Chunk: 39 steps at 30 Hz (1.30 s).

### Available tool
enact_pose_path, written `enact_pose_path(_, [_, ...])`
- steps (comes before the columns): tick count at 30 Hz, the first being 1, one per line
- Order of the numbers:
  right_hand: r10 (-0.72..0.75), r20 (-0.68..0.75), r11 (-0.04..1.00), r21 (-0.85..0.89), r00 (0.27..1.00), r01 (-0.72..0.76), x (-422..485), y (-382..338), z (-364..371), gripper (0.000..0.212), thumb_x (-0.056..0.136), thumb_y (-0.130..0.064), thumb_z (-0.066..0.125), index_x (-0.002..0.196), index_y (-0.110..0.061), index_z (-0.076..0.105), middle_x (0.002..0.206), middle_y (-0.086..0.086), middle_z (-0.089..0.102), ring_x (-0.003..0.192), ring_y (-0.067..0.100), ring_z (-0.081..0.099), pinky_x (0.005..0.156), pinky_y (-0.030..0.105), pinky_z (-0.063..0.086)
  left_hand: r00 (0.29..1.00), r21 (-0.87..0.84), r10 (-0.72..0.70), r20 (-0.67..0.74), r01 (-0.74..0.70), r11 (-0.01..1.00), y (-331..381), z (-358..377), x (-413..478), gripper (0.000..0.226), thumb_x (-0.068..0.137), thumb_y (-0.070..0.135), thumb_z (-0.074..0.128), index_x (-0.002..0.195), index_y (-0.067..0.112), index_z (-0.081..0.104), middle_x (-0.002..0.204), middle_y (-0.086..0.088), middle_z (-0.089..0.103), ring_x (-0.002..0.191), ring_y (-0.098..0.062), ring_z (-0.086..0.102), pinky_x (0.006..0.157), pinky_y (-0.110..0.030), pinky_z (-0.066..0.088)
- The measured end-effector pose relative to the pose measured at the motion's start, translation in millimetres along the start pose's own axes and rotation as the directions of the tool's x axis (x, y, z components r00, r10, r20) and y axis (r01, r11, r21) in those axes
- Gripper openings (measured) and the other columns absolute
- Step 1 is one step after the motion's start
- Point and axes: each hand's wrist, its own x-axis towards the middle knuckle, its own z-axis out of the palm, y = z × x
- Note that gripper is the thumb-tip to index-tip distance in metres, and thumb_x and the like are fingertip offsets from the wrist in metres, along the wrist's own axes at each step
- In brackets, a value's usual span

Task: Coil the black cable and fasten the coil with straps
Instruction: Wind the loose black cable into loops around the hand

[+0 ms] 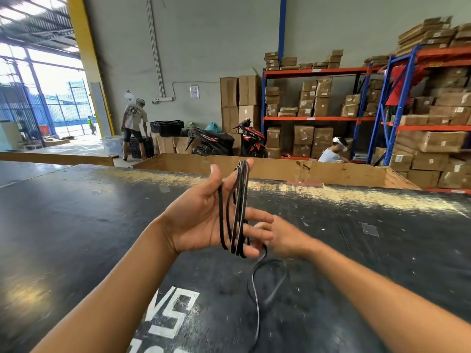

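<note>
- A loose tail of the black cable (239,212) loops over the dark worktop (76,225) at lower centre, running off the bottom edge.
- The left hand (201,217), mid-frame, is spread open, palm up, with several turns of cable wound around its fingers.
- The right hand (283,238) sits just right of the coil's lower end, blurred; whether it pinches the cable, I cannot tell.
- Behind, a cardboard wall (318,171) borders the worktop.
- Shelves (316,118) of boxes fill the upper right.
</note>
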Motion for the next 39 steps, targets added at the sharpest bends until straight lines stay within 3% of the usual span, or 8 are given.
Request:
enact_pose_path(5, [-0.091, -0.161, 0.971, -0.234, 0.983, 0.052, 19.7, -17.6, -53.2, 0.02, 0.095, -0.007, 0.055, 0.092, -0.008, 0.075, 0.091, 0.003, 0.075, 0.088, 0.016, 0.07, 0.084, 0.039, 0.057, 0.999, -0.001, -0.045, -0.013, 0.045, 0.999, -7.0, 0.3, -7.9, 0.058, 0.091, 0.068, 0.021, 0.147, 0.055, 0.025, 0.155, -0.04, 0.008, 0.137, -0.053, 0.029, 0.103, -0.069, 0.033])
enact_pose_path(10, [-0.182, -0.206, 0.907, -0.412, 0.961, 0.083, 27.4, -39.5, -88.2, 0.017, 0.094, -0.006, 0.058, 0.092, -0.01, 0.074, 0.079, -0.008, 0.067, 0.071, -0.001, 0.062, 0.054, 0.008, 0.044, 0.992, 0.023, -0.11, -0.058, 0.112, 0.993, -19.2, 0.0, -9.5, 0.058, 0.089, 0.07, 0.022, 0.144, 0.056, 0.031, 0.153, -0.04, 0.02, 0.137, -0.053, 0.033, 0.099, -0.068, 0.038])
enact_pose_path(16, [-0.253, -0.193, 0.831, -0.546, 0.948, 0.11, 25.0, -63.7, -108.9, 0.015, 0.091, -0.008, 0.062, 0.087, -0.013, 0.077, 0.074, -0.009, 0.069, 0.068, 0.003, 0.064, 0.062, 0.024, 0.05, 0.97, 0.057, -0.17, -0.174, 0.182, 0.982, -34.0, -6.0, -4.0, 0.055, 0.086, 0.071, 0.03, 0.138, 0.059, 0.04, 0.152, -0.038, 0.029, 0.134, -0.057, 0.033, 0.096, -0.066, 0.043])
enact_pose_path(21, [-0.254, -0.195, 0.835, -0.538, 0.947, 0.113, 15.0, -73.6, -110.9, 0.011, 0.089, -0.016, 0.068, 0.084, -0.014, 0.077, 0.072, -0.009, 0.071, 0.07, 0.008, 0.067, 0.068, 0.033, 0.055, 0.953, 0.019, -0.15, -0.264, 0.16, 0.987, -33.1, -23.1, -7.7, 0.054, 0.089, 0.07, 0.023, 0.138, 0.056, 0.042, 0.15, -0.042, 0.026, 0.132, -0.058, 0.036, 0.096, -0.071, 0.039])
enact_pose_path(26, [-0.297, -0.204, 0.835, -0.529, 0.933, 0.151, 6.8, -84.0, -107.9, 0.014, 0.089, -0.021, 0.068, 0.081, -0.013, 0.077, 0.065, -0.02, 0.065, 0.048, -0.011, 0.058, 0.05, 0.019, 0.035, 0.927, -0.004, -0.143, -0.347, 0.152, 0.988, -32.3, -39.7, -8.7, 0.055, 0.09, 0.07, 0.022, 0.136, 0.054, 0.045, 0.139, -0.04, 0.038, 0.121, -0.053, 0.05, 0.095, -0.071, 0.04])
enact_pose_path(31, [-0.353, -0.222, 0.769, -0.622, 0.909, 0.147, 2.2, -99.2, -106.5, 0.017, 0.092, -0.023, 0.064, 0.083, -0.013, 0.075, 0.092, -0.01, 0.077, 0.043, -0.004, 0.05, 0.048, 0.021, 0.034, 0.928, 0.023, -0.168, -0.332, 0.186, 0.982, -36.2, -42.2, -2.6, 0.054, 0.089, 0.071, 0.027, 0.135, 0.054, 0.048, 0.136, -0.035, 0.045, 0.123, -0.054, 0.048, 0.097, -0.073, 0.039])
enact_pose_path(35, [-0.334, -0.251, 0.822, -0.549, 0.908, 0.151, -4.1, -108.8, -102.5, 0.02, 0.092, -0.026, 0.065, 0.084, -0.011, 0.076, 0.061, -0.009, 0.067, 0.038, 0.001, 0.049, 0.045, 0.018, 0.033, 0.932, -0.029, -0.115, -0.343, 0.112, 0.993, -34.6, -45.0, -2.3, 0.055, 0.09, 0.07, 0.023, 0.139, 0.054, 0.043, 0.137, -0.036, 0.042, 0.118, -0.052, 0.054, 0.094, -0.072, 0.04])
enact_pose_path(39, [-0.25, -0.124, 0.885, -0.432, 0.96, 0.175, -21.1, -106.8, -78.5, 0.021, 0.096, -0.021, 0.058, 0.093, -0.01, 0.076, 0.062, -0.005, 0.067, 0.033, 0.0, 0.044, 0.034, 0.011, 0.031, 0.915, -0.096, -0.029, -0.403, -0.011, 0.995, -19.0, -52.0, -9.9, 0.058, 0.091, 0.068, 0.023, 0.133, 0.043, 0.055, 0.134, -0.043, 0.047, 0.113, -0.059, 0.056, 0.09, -0.073, 0.044])
